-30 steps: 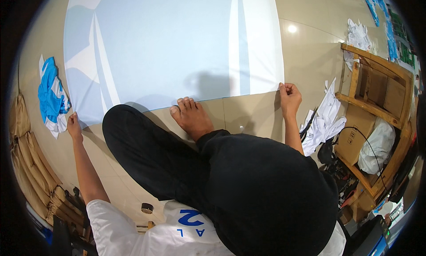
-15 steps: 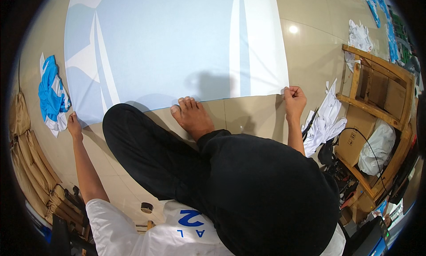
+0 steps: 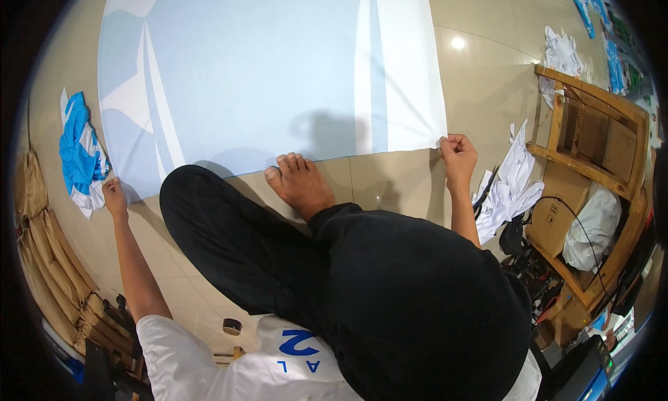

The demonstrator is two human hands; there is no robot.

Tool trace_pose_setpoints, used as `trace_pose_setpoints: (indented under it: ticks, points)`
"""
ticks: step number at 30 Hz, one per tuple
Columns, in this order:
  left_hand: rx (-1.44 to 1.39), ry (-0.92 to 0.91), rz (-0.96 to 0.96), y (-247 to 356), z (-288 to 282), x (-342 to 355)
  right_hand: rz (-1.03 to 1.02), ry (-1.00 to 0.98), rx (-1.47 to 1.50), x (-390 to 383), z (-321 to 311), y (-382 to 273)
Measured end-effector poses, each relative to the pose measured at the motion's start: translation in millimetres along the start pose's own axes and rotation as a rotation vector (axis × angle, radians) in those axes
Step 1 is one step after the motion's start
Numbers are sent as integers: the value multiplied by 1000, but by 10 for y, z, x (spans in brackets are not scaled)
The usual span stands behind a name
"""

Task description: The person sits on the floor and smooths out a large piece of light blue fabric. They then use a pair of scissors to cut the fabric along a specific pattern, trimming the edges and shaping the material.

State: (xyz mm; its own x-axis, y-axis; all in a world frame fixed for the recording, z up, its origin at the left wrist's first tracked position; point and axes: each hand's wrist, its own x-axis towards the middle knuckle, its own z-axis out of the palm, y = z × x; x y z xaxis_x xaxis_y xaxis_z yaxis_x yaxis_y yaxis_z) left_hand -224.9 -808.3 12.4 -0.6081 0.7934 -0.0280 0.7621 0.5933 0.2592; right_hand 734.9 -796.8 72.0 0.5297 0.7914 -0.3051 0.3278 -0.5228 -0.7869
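Pale-blue and white fabric panel [image 3: 264,67] lies spread on tiled floor [image 3: 487,98]; left hand [image 3: 116,199] and right hand [image 3: 459,163] pinch its near corners, presumably for tension along the near edge; creases fan from the right corner; bare foot [image 3: 303,187] at mid-edge, whether pressing unclear

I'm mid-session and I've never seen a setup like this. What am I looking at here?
No machine here: these are a person's own bare hands. The view comes from a wide fisheye camera worn on the head, looking down, so straight edges bend near the rim.

A large pale blue and white sheet lies on the tiled floor. The right hand pinches its near right corner. The left hand is at the near left corner; its exact grip is too small to tell.

Blue and white cloth lies to the left, white pieces to the right.
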Motion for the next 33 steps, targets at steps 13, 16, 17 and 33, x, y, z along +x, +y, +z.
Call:
trace_pose_setpoints:
  ticks: [13, 16, 17, 33]
  points:
    - [-186, -249, 1076, 5126, 832, -1370, 73, -56, 73, 7, -74, 5]
    - [-197, -338, 1212, 5772, 1135, -2004, 46, -58, 27, 56, -5, 86]
    - [-186, -352, 1239, 5873, 1248, -2198, 30, -55, 10, 75, 36, 94]
    - [-258, -367, 1468, 5980, 1409, -2879, -79, -9, -366, 90, -10, 53]
